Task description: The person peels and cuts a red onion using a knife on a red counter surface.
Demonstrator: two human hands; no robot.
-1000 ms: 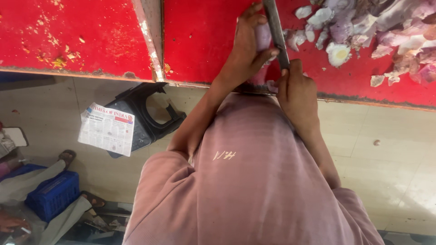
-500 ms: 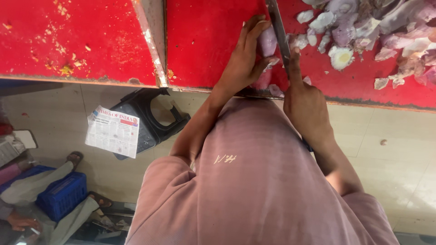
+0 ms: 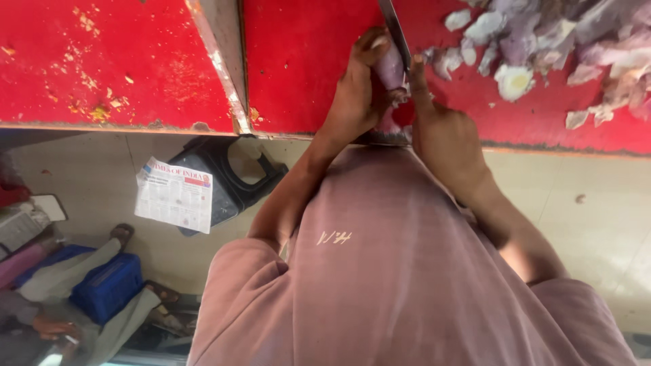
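Observation:
My left hand (image 3: 356, 95) is closed around a pale purple onion (image 3: 391, 66) and holds it on the red table (image 3: 305, 61) near the table's front edge. My right hand (image 3: 444, 139) grips a knife (image 3: 395, 30), forefinger stretched along its back. The grey blade runs away from me and lies against the onion's right side. Both hands are close together, just beyond my mauve shirt (image 3: 400, 271).
A heap of purple and white onion peels and pieces (image 3: 542, 47) covers the table at the right. A second red tabletop (image 3: 102, 61) lies at the left behind a metal strip. On the floor: a newspaper (image 3: 174, 195), a black stool (image 3: 230, 169), a blue crate (image 3: 108, 286).
My right hand has moved up toward the onion and its forefinger now lies along the blade. My left hand keeps hold of the onion. The view has shifted slightly.

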